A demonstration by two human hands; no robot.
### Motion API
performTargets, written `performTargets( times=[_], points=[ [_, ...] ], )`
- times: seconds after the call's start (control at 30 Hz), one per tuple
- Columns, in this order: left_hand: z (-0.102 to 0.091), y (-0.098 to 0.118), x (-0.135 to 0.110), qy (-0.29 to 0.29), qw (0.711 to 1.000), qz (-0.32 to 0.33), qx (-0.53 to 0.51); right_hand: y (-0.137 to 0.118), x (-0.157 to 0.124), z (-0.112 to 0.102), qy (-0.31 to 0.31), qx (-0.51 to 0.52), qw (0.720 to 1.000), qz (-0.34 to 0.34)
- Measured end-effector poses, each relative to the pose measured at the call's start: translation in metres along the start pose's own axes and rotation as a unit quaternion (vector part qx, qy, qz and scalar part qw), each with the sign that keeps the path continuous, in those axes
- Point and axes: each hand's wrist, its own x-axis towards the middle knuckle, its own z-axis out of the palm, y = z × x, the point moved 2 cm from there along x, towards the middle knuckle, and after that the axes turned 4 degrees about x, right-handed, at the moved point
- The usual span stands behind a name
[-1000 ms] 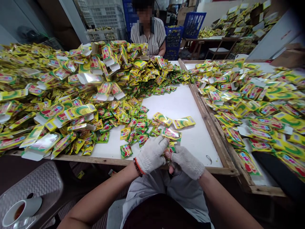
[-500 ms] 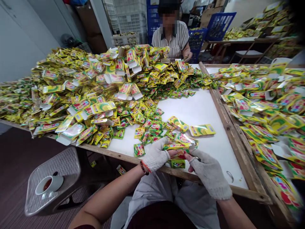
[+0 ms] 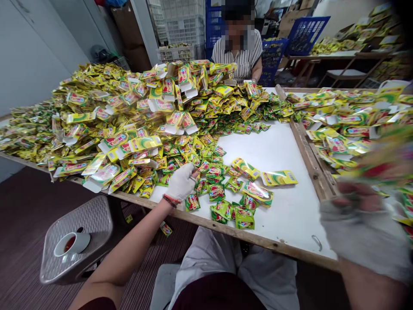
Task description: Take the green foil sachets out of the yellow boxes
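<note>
My left hand, in a white knit glove, rests among small green sachets at the edge of a big heap of yellow flat cartons and sachets on the white table. Its fingers curl down onto the sachets; what they hold, if anything, is hidden. My right hand, also gloved, is raised at the right and smeared by motion, with a blurred yellow and red carton above its fingertips. Two flat yellow cartons lie loose near the sachets.
A person in a striped shirt sits across the table. A second table at the right carries more yellow cartons. A grey stool with a cup of dark liquid stands at my left. Blue crates are behind.
Both hands were together near the table's front edge holding a carton. Now my left hand has reached left into the sachets, and my right hand has swung right with the carton.
</note>
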Motion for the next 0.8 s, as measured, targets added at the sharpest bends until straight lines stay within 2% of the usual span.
performTargets(
  times=[0.07, 0.1, 0.17, 0.2, 0.27, 0.3, 0.37, 0.43, 0.47, 0.5, 0.57, 0.67, 0.8],
  points=[
    [0.002, -0.019, 0.009, -0.033, 0.993, -0.016, 0.114, -0.007, 0.007, -0.006, 0.041, 0.106, 0.994, 0.004],
    [0.005, -0.026, 0.011, -0.052, 0.987, -0.018, 0.154, -0.005, 0.007, -0.001, 0.033, 0.129, 0.991, 0.026],
    [0.01, -0.032, 0.013, -0.08, 0.979, -0.011, 0.19, 0.008, 0.001, 0.026, -0.04, 0.084, 0.992, 0.086],
    [0.012, -0.033, 0.012, -0.087, 0.979, -0.011, 0.186, 0.019, -0.004, 0.044, -0.088, 0.021, 0.989, 0.12],
    [0.012, -0.034, 0.009, -0.082, 0.986, -0.024, 0.144, 0.043, -0.015, 0.083, -0.182, -0.111, 0.967, 0.141],
    [0.01, -0.033, 0.007, -0.068, 0.991, -0.034, 0.108, 0.055, -0.019, 0.101, -0.21, -0.177, 0.954, 0.12],
    [0.003, -0.032, 0.001, -0.025, 0.998, -0.053, 0.013, 0.073, -0.023, 0.132, -0.253, -0.304, 0.918, 0.037],
    [-0.005, -0.029, -0.005, -0.005, 0.992, -0.074, -0.103, 0.086, -0.025, 0.153, -0.282, -0.394, 0.874, -0.016],
    [-0.009, -0.027, -0.009, -0.013, 0.983, -0.089, -0.163, 0.089, -0.025, 0.16, -0.296, -0.422, 0.856, -0.031],
    [-0.011, -0.024, -0.012, -0.03, 0.97, -0.107, -0.218, 0.091, -0.026, 0.164, -0.308, -0.437, 0.844, -0.039],
    [-0.012, -0.017, -0.019, -0.076, 0.939, -0.135, -0.308, 0.09, -0.026, 0.166, -0.322, -0.435, 0.839, -0.047],
    [-0.009, -0.003, -0.026, -0.127, 0.913, -0.129, -0.366, 0.079, -0.026, 0.154, -0.312, -0.38, 0.87, -0.031],
    [0.004, 0.014, -0.026, -0.159, 0.896, -0.128, -0.393, 0.061, -0.024, 0.129, -0.317, -0.278, 0.903, 0.085]
  ],
)
